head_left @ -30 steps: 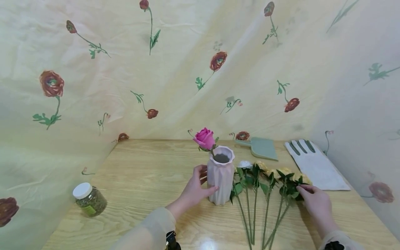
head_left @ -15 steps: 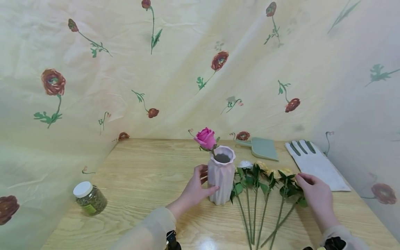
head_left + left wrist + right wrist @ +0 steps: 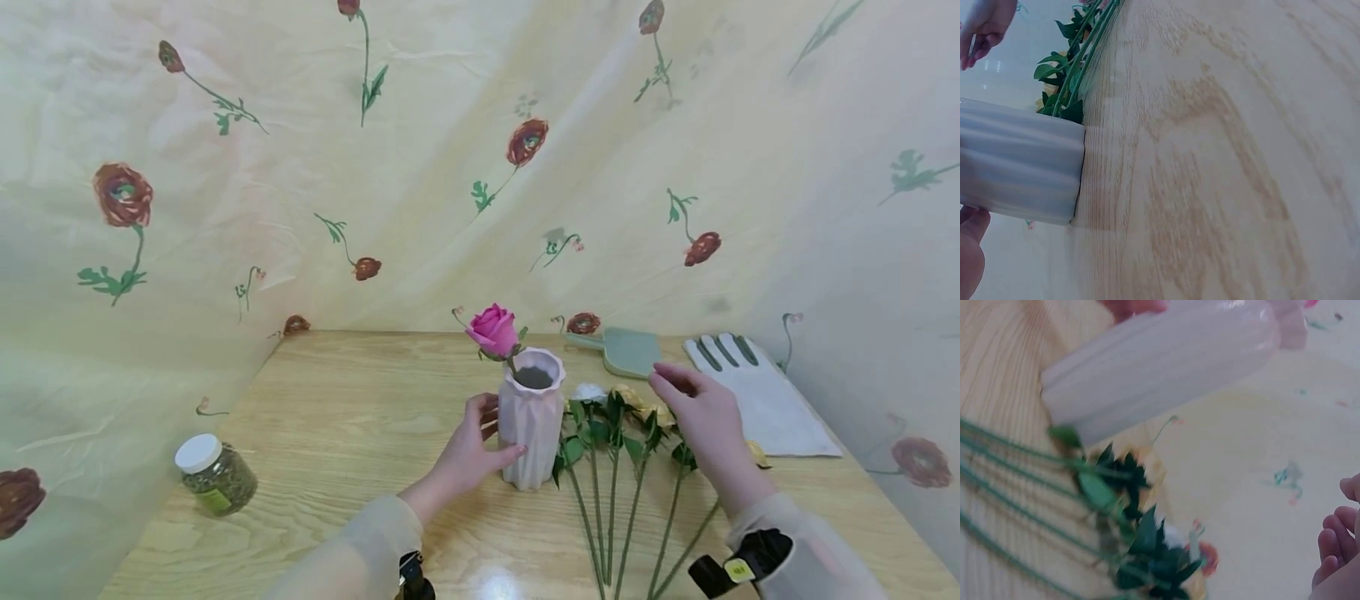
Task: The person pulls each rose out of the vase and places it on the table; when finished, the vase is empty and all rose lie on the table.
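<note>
My left hand (image 3: 465, 450) holds a pale pink ribbed vase (image 3: 531, 442) from its left side, fingers behind and thumb in front. The vase stands upright with dark filling inside, and one pink rose (image 3: 492, 332) leans out on its left. My right hand (image 3: 701, 421) hovers over the lying flowers, right of the vase, fingers loosely bent with nothing between them; the right wrist view also shows these fingers (image 3: 1330, 540) holding nothing. Beneath it lie several artificial flowers with green stems (image 3: 611, 517), a white bloom (image 3: 588, 393) and yellow blooms (image 3: 628, 397), partly covered by the hand.
A light green dustpan (image 3: 632, 352) lies at the back, with a white and green glove (image 3: 772, 408) to its right. On the left is a jar (image 3: 219, 483) with a white lid. A flower-printed cloth (image 3: 420, 167) hangs around the wooden table (image 3: 352, 400).
My right hand has let go of the rightmost flower, whose stem now lies apart from the others. It has then moved left and up. The left hand stays on the vase.
</note>
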### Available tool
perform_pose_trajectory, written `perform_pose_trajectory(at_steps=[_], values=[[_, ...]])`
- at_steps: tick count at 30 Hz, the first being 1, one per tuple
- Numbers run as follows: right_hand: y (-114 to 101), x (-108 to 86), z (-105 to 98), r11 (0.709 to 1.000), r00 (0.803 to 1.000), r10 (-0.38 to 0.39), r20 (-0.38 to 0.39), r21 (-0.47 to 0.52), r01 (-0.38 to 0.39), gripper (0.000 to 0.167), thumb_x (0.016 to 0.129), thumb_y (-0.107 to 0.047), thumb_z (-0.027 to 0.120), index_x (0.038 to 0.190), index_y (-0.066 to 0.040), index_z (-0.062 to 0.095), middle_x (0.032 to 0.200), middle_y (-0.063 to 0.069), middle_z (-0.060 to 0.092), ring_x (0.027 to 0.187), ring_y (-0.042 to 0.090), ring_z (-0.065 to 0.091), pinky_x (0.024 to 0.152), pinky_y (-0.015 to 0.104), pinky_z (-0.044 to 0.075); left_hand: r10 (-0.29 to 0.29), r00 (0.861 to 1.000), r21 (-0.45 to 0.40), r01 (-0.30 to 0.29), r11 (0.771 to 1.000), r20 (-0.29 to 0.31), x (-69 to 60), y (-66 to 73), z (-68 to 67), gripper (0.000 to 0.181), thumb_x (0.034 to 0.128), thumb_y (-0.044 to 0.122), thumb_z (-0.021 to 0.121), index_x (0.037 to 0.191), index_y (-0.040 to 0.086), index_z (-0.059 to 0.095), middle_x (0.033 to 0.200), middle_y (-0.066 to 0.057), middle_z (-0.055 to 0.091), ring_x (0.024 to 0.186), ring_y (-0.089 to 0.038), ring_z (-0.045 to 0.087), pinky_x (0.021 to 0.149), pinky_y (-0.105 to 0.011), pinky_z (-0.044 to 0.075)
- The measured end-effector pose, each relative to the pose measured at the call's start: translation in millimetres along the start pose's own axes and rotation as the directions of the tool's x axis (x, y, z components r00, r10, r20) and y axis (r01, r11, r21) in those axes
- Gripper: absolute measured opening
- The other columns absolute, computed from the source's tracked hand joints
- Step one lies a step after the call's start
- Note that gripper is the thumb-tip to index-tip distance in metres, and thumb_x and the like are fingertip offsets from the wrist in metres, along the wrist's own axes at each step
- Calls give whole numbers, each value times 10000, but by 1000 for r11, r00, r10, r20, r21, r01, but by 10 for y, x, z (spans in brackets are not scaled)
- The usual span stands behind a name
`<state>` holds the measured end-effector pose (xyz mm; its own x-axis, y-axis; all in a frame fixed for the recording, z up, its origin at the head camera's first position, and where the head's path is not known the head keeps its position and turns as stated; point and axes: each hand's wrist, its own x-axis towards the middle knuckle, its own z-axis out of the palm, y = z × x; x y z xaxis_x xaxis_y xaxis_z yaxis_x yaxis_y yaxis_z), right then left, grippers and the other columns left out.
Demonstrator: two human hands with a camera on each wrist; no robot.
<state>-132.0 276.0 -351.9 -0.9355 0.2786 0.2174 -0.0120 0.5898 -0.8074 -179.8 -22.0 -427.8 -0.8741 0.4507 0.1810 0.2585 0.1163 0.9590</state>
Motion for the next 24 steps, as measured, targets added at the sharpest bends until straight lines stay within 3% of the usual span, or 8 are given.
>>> perform_pose_trajectory(at_steps=[6,10,15,21,24], values=[[-410,17,109,994,989,-112,96,-6,113,524,904,-481,556,1279,-116,574,1114,96,580,943,184,513,630,253,478,16,1000,9,-16,1000,-2,10,11,-2,738,806,187,751,1351,56,271,1343,-105,400,1264,-281,396,1052,-373,363],[-639,36,188,979,970,-195,145,-30,201,478,897,-463,581,1229,-121,614,1088,86,598,908,208,513,589,294,467,29,1000,11,-29,1000,-7,20,7,-11,736,804,183,752,1345,45,272,1332,-108,405,1255,-285,405,1046,-361,371],[-824,78,277,950,926,-302,225,-5,311,388,902,-396,609,1186,-134,644,1116,39,628,908,189,521,673,340,471,32,999,19,-32,999,-7,25,8,-13,734,808,183,749,1346,42,271,1336,-107,404,1255,-279,407,1043,-351,375],[-1001,125,419,893,850,-444,284,64,445,268,877,-248,675,1086,-82,697,1092,47,664,1056,226,563,889,489,449,13,1000,28,-13,1000,-4,9,29,-7,724,817,195,741,1348,59,268,1348,-95,392,1266,-277,397,1049,-372,369],[-1077,127,488,872,829,-478,289,45,487,227,858,-194,696,1048,-70,713,1037,44,684,1036,233,579,874,487,468,17,1000,34,-16,999,-4,12,21,-3,716,821,201,737,1344,59,269,1346,-93,391,1266,-277,396,1049,-373,370]])
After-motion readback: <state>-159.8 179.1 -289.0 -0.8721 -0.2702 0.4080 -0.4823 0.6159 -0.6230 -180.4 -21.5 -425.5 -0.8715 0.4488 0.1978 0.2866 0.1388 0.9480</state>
